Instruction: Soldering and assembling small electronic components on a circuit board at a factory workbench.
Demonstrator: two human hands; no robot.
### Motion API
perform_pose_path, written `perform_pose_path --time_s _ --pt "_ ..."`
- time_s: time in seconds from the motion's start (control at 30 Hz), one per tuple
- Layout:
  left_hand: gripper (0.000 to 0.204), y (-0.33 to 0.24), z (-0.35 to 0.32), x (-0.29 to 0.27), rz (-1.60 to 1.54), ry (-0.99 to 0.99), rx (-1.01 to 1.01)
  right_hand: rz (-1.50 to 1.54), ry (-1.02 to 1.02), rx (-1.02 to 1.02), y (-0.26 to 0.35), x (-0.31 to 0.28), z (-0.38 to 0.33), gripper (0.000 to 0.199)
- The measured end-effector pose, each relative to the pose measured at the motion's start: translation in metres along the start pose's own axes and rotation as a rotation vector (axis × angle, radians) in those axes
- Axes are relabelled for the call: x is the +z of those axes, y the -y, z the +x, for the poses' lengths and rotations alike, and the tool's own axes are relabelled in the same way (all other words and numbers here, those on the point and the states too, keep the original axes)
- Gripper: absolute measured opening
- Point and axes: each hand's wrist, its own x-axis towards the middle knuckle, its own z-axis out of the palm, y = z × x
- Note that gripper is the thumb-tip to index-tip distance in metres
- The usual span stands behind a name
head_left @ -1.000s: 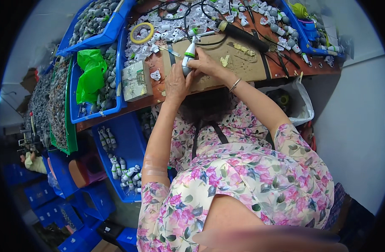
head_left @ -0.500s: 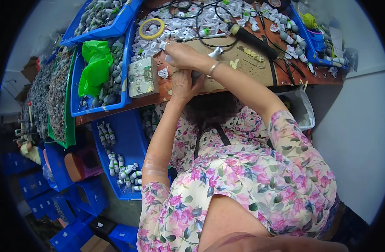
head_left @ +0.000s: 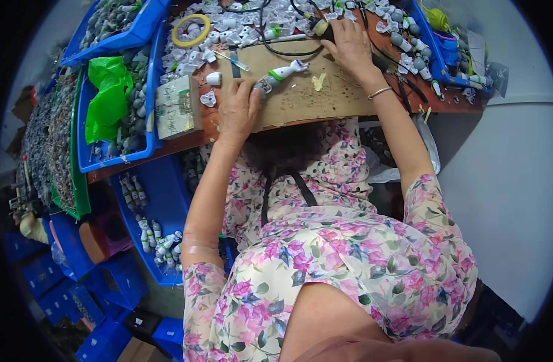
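Observation:
My left hand (head_left: pixel 239 110) is closed at the near left of a cardboard sheet (head_left: pixel 312 99). Between its thumb and fingers is the grey end of a small white fitting with a green band (head_left: pixel 281 73), its white end pointing right. Farther off to the right, my right hand (head_left: pixel 352 53) curls over a black cylindrical tool (head_left: pixel 379 63). The tool's yellowish end shows left of the fingers; the palm hides its middle. A thin screwdriver-like tool with a clear handle (head_left: pixel 235 61), a white cylindrical cap (head_left: pixel 214 78) and a white plastic piece (head_left: pixel 209 98) lie near my left hand.
White plastic parts (head_left: pixel 228 24) cover the table's back, with yellow tape (head_left: pixel 190 31) and black cables. A foam-like block (head_left: pixel 175 108) stands left. Blue trays (head_left: pixel 83 130) flank the table; another blue tray (head_left: pixel 162 193) sits below. Pliers-like handles (head_left: pixel 412 90) lie right.
My hands, together before, are now apart. The right has moved right onto the black tool, while the left has the fitting. The thin clear-handled tool and white cap now show on the table.

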Motion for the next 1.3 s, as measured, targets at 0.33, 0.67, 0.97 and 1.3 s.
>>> perform_pose_path --time_s 0.33,0.67,0.97,1.3 --pt "0.039 -0.014 0.001 0.007 0.178 0.052 0.046 0.273 -0.14 -0.007 -0.023 -0.019 0.015 0.047" --pt "0.038 -0.004 0.005 0.007 0.164 0.052 0.108 1.671 -0.179 0.241 0.093 -0.101 0.04 0.045" --pt "0.038 -0.007 0.006 0.011 0.235 0.062 0.055 1.654 -0.443 0.023 0.139 -0.075 0.043 0.053" --pt "0.036 -0.006 0.006 0.012 0.241 0.074 0.039 1.666 -0.438 -0.032 0.139 -0.072 0.045 0.053"
